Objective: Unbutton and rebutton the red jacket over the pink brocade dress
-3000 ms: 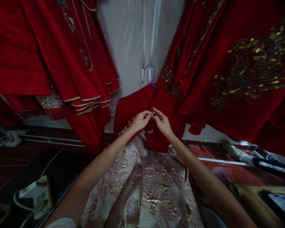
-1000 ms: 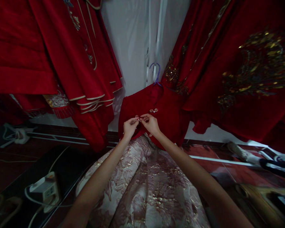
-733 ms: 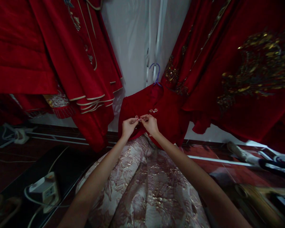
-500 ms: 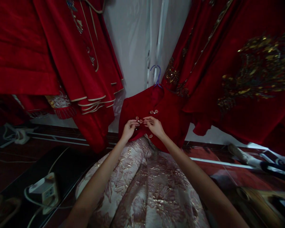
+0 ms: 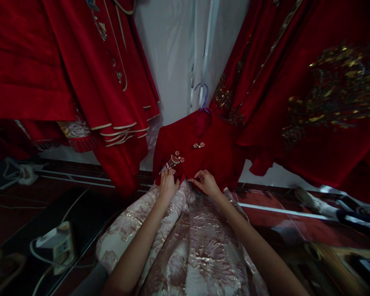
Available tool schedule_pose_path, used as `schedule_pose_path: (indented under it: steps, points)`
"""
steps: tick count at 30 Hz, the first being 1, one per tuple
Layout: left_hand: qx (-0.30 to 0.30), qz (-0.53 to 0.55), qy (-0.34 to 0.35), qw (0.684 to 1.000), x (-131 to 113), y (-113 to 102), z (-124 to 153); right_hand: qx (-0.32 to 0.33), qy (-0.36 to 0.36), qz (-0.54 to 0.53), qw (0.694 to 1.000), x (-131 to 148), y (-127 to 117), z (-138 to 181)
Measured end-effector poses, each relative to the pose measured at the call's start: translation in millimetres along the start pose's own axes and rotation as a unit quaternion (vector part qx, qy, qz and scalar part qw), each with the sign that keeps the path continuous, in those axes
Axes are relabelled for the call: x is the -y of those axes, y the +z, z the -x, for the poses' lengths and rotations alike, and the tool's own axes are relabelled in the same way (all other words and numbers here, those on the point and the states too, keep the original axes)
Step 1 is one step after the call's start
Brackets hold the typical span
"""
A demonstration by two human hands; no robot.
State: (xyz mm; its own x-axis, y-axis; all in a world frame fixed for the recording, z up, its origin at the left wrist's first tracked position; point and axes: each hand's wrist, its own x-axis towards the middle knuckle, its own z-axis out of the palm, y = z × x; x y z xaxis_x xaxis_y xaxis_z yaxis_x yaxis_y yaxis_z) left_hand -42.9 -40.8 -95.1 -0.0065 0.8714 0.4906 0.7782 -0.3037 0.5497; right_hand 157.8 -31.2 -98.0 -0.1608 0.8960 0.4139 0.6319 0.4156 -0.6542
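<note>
Head view: small red velvet jacket (image 5: pixel 200 152) hangs on purple wire hanger (image 5: pixel 203 98) at 12 o'clock, over pink-and-gold brocade skirt (image 5: pixel 188 242). Left hand (image 5: pixel 168 185) pinches hem at 11 o'clock, below beaded tassel clasp (image 5: pixel 174 159). Right hand (image 5: pixel 206 183) pinches lower placket edge at 1 o'clock; what sits between its fingers too small to tell. Pearl button (image 5: pixel 199 145) above looks closed. Advice: keep both edges level, pull hem taut, align lowest fastening before closing.
</note>
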Motion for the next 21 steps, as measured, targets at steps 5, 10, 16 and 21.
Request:
schedule_pose_path:
  steps: [5,10,16,21]
  points:
    - [-0.03,0.013,-0.004,0.999,-2.3,-0.4,-0.1,0.017,0.028,-0.112,0.993,3.7,-3.9,5.1]
    - [-0.046,0.133,-0.03,0.99,-1.1,11.7,4.0,0.024,0.042,-0.212,0.976,28.4,-13.0,5.5]
    - [-0.042,0.323,-0.076,0.942,14.7,27.2,15.7,0.038,0.041,-0.212,0.976,47.0,0.2,-6.5]
    - [-0.041,0.346,-0.091,0.933,13.6,21.6,15.8,0.02,0.037,-0.171,0.984,47.1,14.0,-12.1]
